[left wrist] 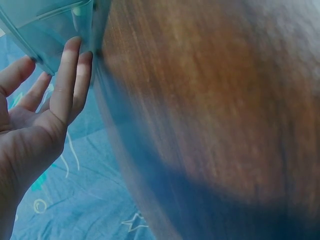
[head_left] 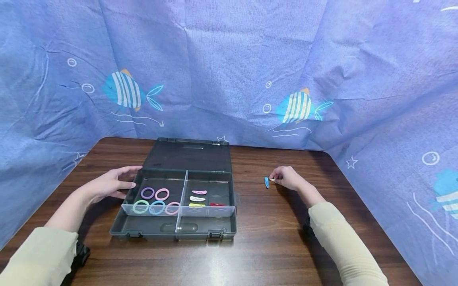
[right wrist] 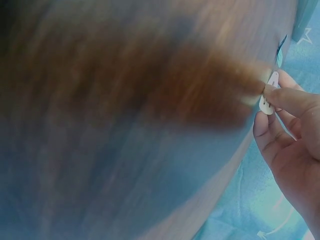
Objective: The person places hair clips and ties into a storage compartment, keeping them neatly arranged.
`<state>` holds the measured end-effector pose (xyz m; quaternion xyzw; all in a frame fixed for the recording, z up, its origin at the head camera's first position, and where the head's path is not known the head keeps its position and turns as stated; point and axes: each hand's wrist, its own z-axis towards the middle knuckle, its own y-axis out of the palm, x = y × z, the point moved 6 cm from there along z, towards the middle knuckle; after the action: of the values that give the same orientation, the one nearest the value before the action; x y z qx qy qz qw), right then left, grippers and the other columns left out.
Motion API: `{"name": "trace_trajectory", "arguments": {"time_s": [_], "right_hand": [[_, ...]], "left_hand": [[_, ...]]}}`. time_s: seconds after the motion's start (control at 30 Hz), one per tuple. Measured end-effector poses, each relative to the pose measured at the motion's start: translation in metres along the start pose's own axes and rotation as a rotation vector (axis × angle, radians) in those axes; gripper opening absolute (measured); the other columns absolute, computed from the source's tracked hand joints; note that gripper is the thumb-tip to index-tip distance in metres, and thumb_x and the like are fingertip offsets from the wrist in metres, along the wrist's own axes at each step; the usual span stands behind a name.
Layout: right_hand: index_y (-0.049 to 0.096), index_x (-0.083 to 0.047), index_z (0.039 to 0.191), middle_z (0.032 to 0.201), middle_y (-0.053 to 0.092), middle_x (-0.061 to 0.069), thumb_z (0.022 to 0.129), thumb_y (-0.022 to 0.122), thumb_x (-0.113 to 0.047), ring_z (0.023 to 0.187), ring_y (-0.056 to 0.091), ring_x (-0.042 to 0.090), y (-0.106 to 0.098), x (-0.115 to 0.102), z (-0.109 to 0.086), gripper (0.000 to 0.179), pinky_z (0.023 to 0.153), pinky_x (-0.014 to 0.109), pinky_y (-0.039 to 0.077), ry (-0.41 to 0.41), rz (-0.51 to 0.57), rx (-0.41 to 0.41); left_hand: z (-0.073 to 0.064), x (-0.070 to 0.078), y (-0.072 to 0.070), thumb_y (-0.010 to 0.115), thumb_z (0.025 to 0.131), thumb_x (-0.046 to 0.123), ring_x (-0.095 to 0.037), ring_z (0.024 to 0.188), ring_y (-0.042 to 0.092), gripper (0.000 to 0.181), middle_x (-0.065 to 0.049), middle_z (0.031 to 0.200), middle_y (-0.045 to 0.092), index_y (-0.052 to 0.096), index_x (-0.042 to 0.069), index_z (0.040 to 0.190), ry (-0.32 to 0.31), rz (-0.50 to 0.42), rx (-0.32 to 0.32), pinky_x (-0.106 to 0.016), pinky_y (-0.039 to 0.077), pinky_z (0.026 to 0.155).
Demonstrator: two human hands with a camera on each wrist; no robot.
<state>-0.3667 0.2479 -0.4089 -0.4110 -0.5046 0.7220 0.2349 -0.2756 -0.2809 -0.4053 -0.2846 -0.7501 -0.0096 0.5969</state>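
Note:
At the left side of the dark grey see-through organizer box (head_left: 118, 228), my left hand (head_left: 107, 183) touches the wall, its fingers spread and fairly straight. The left wrist view shows the fingertips against the box's side (left wrist: 50, 30). To the right of the box, my right hand (head_left: 288, 177) pinches a white snap hair clip (right wrist: 268, 95) between thumb and fingers. A blue hair clip (head_left: 266, 182) lies on the table just left of that hand. Inside the box's right compartment lie pink (head_left: 199, 192), white (head_left: 197, 198), yellow (head_left: 196, 205) and red (head_left: 216, 204) hair clips.
Several coloured hair ties, among them a purple one (head_left: 147, 193) and a green one (head_left: 141, 206), lie in the box's left compartment. The box lid (head_left: 189, 157) is folded back behind it. A blue fish-print cloth (head_left: 229, 71) hangs around the wooden table (head_left: 250, 254).

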Motion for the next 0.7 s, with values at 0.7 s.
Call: {"name": "trace_trajectory", "arguments": {"time_s": [0.7], "right_hand": [[0.072, -0.008, 0.09, 0.079, 0.069, 0.002, 0.08, 0.068, 0.002, 0.07, 0.058, 0.009, -0.022, -0.03, 0.003, 0.015, 0.064, 0.024, 0.048, 0.002, 0.1, -0.014]], "left_hand": [[0.001, -0.002, -0.001, 0.054, 0.096, 0.013, -0.033, 0.111, 0.057, 0.071, -0.033, 0.147, 0.019, 0.01, 0.005, 0.152, -0.005, 0.002, 0.004, -0.047, 0.053, 0.082]]}}
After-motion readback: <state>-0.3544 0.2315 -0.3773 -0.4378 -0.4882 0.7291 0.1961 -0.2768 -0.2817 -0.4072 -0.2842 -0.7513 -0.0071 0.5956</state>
